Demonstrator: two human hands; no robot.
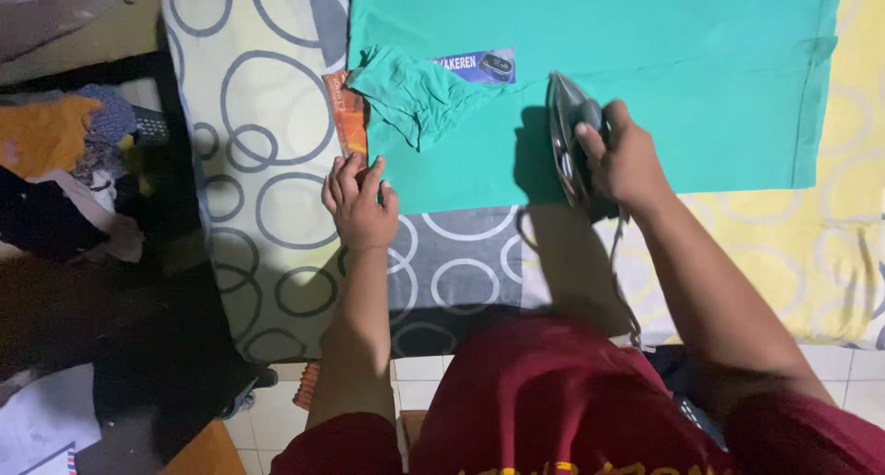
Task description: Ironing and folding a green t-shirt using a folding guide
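A teal green shirt (645,60) lies spread flat on a mat patterned with grey rings (258,189). One sleeve (410,92) is crumpled at its left side. My right hand (622,157) grips the handle of a grey clothes iron (567,134), which stands tilted on its edge on the shirt's lower part. My left hand (358,198) rests flat with fingers together on the shirt's lower left corner, beside an orange packet (348,113). A purple printed label (479,66) lies next to the sleeve.
A pile of mixed clothes (64,161) sits on the dark floor at the left. The iron's cord (622,281) runs down toward my lap. White floor tiles (277,410) show below the mat. Papers (41,429) lie at the bottom left.
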